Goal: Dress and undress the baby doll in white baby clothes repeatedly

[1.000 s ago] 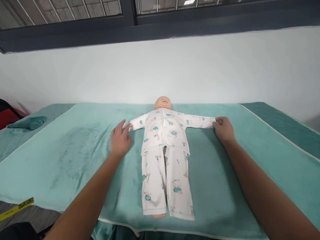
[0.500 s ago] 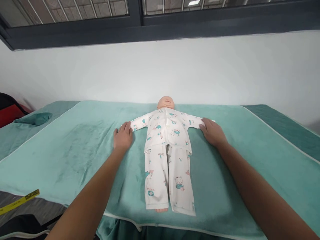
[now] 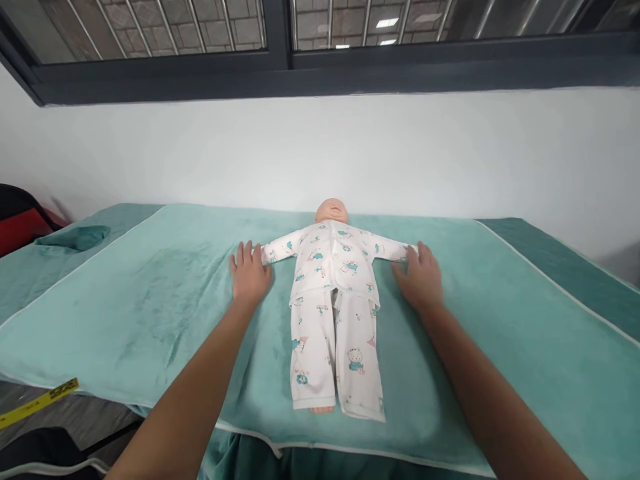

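A baby doll (image 3: pixel 332 210) lies on its back, head toward the wall, arms stretched out sideways. It wears a white printed pajama top (image 3: pixel 334 257) and matching pajama pants (image 3: pixel 313 353); the toes of one foot peek from the left leg's hem, while the other foot is hidden. My left hand (image 3: pixel 251 273) is at the end of the left sleeve, fingers spread and pointing away from me. At the right sleeve's cuff is my right hand (image 3: pixel 420 275), its fingers apart and the fingertips by the cloth. Neither hand grips anything that I can see.
A green plush blanket (image 3: pixel 150 300) with white piping covers the bed. Behind it rise a white wall (image 3: pixel 320 147) and a dark window frame (image 3: pixel 280 80). A red and black bag (image 3: pixel 23 223) sits at far left, and yellow tape (image 3: pixel 40 402) shows on the floor.
Both hands have loosened at the sleeve ends and their fingers have spread. The right hand has shifted slightly left. The camera view has tilted up a little; the doll stays lying in place.
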The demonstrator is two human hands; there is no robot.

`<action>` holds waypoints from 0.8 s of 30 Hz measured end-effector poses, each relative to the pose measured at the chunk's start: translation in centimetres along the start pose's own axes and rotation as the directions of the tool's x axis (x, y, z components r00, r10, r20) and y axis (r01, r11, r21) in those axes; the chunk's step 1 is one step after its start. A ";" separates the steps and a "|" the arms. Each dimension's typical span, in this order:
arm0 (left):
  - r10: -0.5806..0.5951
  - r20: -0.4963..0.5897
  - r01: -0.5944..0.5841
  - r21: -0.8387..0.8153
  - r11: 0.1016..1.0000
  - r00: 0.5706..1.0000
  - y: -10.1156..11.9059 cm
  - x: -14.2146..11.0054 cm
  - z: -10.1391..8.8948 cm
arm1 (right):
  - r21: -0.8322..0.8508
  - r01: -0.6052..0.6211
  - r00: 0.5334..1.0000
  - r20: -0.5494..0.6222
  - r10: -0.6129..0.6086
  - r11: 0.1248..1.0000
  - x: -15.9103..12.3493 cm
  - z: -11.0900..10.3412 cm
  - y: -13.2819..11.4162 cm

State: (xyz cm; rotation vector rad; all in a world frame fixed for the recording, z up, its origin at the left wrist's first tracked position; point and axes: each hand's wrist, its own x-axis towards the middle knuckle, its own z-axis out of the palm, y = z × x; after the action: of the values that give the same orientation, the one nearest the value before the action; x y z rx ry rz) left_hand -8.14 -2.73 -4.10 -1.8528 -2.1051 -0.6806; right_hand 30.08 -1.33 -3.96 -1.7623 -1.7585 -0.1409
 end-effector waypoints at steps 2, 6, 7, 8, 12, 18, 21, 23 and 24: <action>0.096 -0.043 -0.098 -0.047 0.994 0.995 0.8 -0.6 -0.2 | 0.201 0.054 0.998 0.003 -0.055 0.978 -0.9 0.2 -2.5; 0.134 0.007 -0.130 -0.199 0.971 0.991 3.0 -2.0 -0.2 | 0.424 -0.215 0.975 0.147 0.167 0.880 -2.3 0.4 -6.9; 0.116 0.033 -0.106 -0.225 0.969 0.993 3.4 -2.3 -0.1 | 0.427 -0.278 0.960 0.153 0.234 0.860 -2.5 0.4 -7.5; 0.101 0.054 -0.085 -0.240 0.967 0.993 3.7 -2.5 -0.1 | 0.425 -0.317 0.949 0.147 0.280 0.848 -2.6 0.3 -8.0; 0.192 0.075 -0.169 -0.244 0.955 0.978 4.0 -3.1 -0.1 | 0.446 -0.325 0.942 0.226 0.247 0.834 -2.6 -0.2 -8.5; 0.444 0.057 -0.415 -0.269 0.869 0.894 4.0 -3.4 -0.1 | 0.606 -0.330 0.932 0.330 0.149 0.723 -2.4 -0.1 -8.3; 0.484 0.027 -0.454 -0.307 0.837 0.875 4.0 -2.9 0.2 | 0.673 -0.343 0.926 0.360 0.115 0.655 -2.3 -0.2 -8.4; 0.497 0.045 -0.458 -0.328 0.826 0.866 4.0 -2.3 0.5 | 0.728 -0.308 0.929 0.370 0.028 0.612 -2.2 -0.3 -8.6; 0.500 0.063 -0.452 -0.342 0.824 0.864 4.0 -2.0 0.7 | 0.751 -0.285 0.928 0.371 -0.024 0.596 -2.1 -0.4 -8.7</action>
State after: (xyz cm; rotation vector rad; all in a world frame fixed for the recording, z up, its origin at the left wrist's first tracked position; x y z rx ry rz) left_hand -3.83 -3.76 -4.92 -2.5542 -1.5526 -0.8004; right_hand 21.89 -4.14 -1.63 -1.2412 -1.5113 0.9578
